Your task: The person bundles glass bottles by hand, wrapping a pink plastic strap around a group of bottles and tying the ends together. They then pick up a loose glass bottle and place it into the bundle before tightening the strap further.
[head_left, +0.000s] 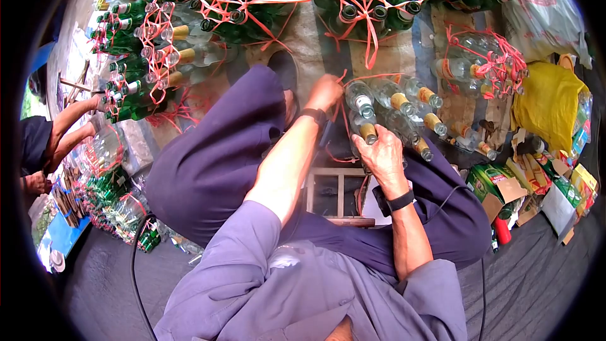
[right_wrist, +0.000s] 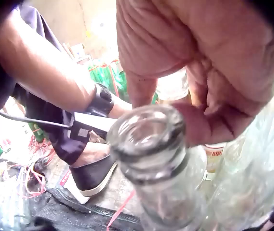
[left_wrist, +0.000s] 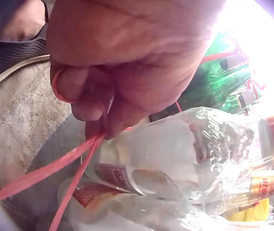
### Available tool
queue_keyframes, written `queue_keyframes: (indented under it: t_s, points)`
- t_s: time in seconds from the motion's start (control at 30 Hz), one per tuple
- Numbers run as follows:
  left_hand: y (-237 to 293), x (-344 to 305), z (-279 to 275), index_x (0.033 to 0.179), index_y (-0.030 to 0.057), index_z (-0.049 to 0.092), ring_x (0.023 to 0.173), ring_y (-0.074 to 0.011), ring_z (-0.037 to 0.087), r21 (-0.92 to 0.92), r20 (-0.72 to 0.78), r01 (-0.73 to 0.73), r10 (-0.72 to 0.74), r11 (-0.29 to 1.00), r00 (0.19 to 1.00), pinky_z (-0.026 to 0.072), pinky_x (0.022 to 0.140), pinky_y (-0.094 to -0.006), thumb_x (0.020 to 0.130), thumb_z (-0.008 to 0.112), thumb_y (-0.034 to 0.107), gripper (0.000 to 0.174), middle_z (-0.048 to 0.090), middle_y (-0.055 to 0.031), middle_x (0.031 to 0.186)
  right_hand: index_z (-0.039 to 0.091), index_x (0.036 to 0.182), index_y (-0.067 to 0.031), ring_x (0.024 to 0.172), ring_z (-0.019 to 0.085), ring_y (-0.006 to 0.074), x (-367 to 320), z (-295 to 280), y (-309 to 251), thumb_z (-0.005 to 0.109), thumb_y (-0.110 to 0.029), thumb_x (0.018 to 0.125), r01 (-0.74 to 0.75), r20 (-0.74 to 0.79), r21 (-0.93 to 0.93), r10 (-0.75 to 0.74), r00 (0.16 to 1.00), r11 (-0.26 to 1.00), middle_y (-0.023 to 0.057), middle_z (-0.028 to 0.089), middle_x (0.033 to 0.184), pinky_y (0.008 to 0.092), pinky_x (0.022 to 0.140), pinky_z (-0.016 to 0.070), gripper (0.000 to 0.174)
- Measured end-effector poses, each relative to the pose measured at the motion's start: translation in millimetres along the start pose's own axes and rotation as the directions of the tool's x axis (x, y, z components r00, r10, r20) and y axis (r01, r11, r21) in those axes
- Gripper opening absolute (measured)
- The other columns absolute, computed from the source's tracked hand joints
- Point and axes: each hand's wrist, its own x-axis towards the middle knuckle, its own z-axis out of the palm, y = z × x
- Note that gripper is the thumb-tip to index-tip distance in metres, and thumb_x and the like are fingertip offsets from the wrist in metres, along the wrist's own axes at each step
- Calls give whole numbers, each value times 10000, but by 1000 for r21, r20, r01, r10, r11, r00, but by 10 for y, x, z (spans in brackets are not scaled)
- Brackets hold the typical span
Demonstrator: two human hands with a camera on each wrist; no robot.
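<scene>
- Left wrist view: the left hand (left_wrist: 132,53) fills the top centre of the frame, its grip clenched on a pink strap (left_wrist: 50,167) whose two strands run to the lower left. Clear bottles (left_wrist: 168,144) lie side by side at lower right, necks toward the right edge; green bottles (left_wrist: 211,86) appear at upper right. A stained groundsheet (left_wrist: 21,120) occupies the left.
- Head view: the left hand is at centre, just beside the group of clear bottles at centre right. Below it, the right hand (head_left: 384,158) has its grip curled on the neck of a gold-labelled bottle (head_left: 367,131). Pink-bound green bottles fill the upper left and upper centre. A yellow bag (head_left: 548,104) lies at right, with cartons (head_left: 495,186) below; another person's forearms (head_left: 68,120) enter at left.
- Right wrist view: the right hand occupies the upper right, thumb and fingers bent. A foreground bottle (right_wrist: 151,159), mouth toward the viewer, is at centre; whether the fingertips touch it cannot be told. A dark shoe (right_wrist: 93,173) rests at lower left of centre.
</scene>
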Motion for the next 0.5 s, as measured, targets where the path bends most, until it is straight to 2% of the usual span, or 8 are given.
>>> queue_keyframes:
  t_s: [0.03,0.07,0.2,0.3,0.33,0.37,0.43,0.5]
  points:
    - [10,23,-20,871,41,711,720,-308,669,63,22,-10,8,998,1000,484,639,-412,747,597,132,191,675,-196,768,591,891,66,797,622,395,5,-46,-19,751,-273,727,12,52,-44,-9,999,999,237,618,782,466,713,496,409]
    - [37,27,-44,878,47,716,724,-306,671,124,45,-21,15,992,999,485,635,-411,749,610,142,192,677,-196,777,585,977,52,830,618,384,-25,-67,-39,749,-285,740,138,-50,-141,-146,988,980,221,613,843,463,721,502,444]
    - [92,24,-139,902,73,727,740,-319,671,171,68,-101,91,980,994,496,649,-411,756,627,164,200,684,-195,815,572,1060,16,811,632,355,-131,-325,-261,709,-297,797,191,-37,-361,-219,975,913,190,588,918,443,679,525,431]
    - [122,72,-152,935,101,729,768,-336,670,221,111,-51,27,974,993,506,688,-411,763,629,173,211,691,-181,864,576,1042,20,768,636,348,-267,-323,-518,687,-266,819,182,33,-285,-180,983,941,188,581,927,424,623,528,379]
    - [124,88,-156,903,86,732,750,-326,667,210,98,-50,30,976,995,510,683,-399,726,653,174,214,690,-179,832,576,1022,29,733,637,348,-321,-221,-510,660,-233,840,304,-55,-220,-323,945,927,187,583,921,412,585,526,330]
    - [119,104,-156,871,70,735,731,-316,665,199,84,-47,31,979,996,513,677,-388,688,677,175,220,688,-177,800,575,1014,38,776,638,347,-379,-181,-591,651,-197,840,289,38,-115,-286,957,951,190,586,946,412,623,530,302]
    - [78,202,-153,892,78,733,752,-323,664,248,103,-52,27,967,994,516,690,-391,704,662,172,222,691,-175,825,573,1020,41,811,632,341,-431,18,-626,654,-174,831,416,-104,-135,-430,897,899,191,586,975,414,649,530,297]
    - [138,162,-165,912,85,731,773,-330,663,295,124,-55,19,954,992,518,702,-395,721,647,169,225,693,-172,849,573,1024,41,830,622,343,-468,80,-649,653,-157,827,411,-86,-87,-417,905,908,186,582,989,427,666,527,290]
